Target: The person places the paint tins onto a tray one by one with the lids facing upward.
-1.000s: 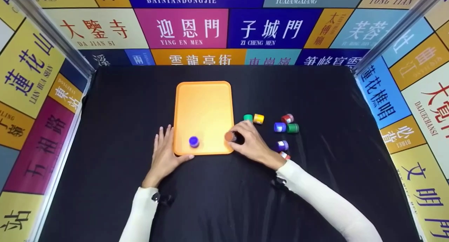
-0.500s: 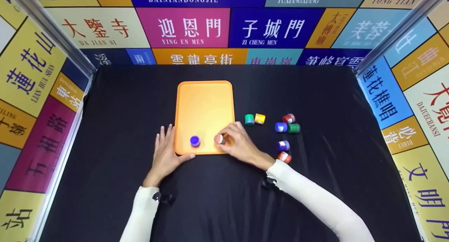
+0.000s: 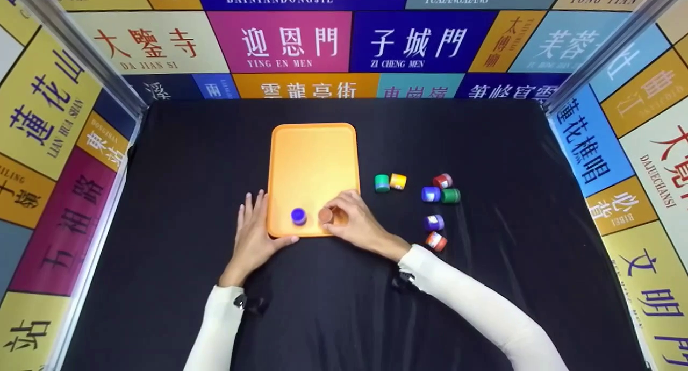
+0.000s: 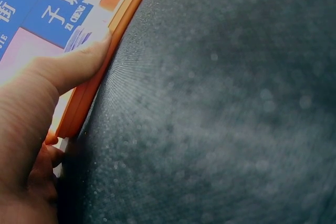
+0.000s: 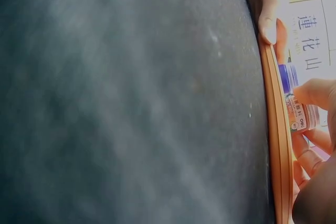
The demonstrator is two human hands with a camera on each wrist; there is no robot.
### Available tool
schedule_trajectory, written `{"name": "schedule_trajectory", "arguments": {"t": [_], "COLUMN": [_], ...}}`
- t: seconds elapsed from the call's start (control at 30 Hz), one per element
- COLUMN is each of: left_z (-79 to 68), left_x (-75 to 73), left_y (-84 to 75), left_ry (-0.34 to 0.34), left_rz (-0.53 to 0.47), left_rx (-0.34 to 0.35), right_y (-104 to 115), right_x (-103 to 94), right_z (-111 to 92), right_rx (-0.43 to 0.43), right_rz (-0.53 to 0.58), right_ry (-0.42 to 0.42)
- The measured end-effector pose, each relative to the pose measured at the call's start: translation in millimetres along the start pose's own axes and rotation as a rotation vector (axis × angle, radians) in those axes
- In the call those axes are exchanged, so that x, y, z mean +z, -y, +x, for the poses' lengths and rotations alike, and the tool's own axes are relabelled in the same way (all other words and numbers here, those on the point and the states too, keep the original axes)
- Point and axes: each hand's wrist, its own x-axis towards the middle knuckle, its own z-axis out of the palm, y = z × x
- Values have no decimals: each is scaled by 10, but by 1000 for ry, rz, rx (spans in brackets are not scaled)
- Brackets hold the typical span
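A black-covered worktop carries an orange tray. The left hand, fingers straight, rests against the tray's left edge; the right hand pinches a brown jar over the near end, just beside a purple jar, its contact below unclear. 7 more jars lie off to the right.

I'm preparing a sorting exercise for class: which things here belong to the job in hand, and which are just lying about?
Job in hand:
left hand, touching the tray
right hand, holding the brown jar
purple jar, on the tray

Lying about, perhaps for later:
green jar
yellow jar
red jar
farther purple jar
dark green jar
nearer purple jar
orange jar
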Motion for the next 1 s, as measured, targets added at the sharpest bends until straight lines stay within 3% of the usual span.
{"name": "schedule_trajectory", "arguments": {"t": [0.47, 1.0], "left_z": [-1, -8], "left_x": [1, 7], "left_y": [-1, 21], "left_ry": [0, -8], "left_rz": [-1, 4], "left_rx": [10, 5], "right_y": [25, 3], "right_x": [110, 18], "right_z": [72, 77], "right_rx": [25, 11], "right_rz": [9, -49], "right_ry": [19, 64]}}
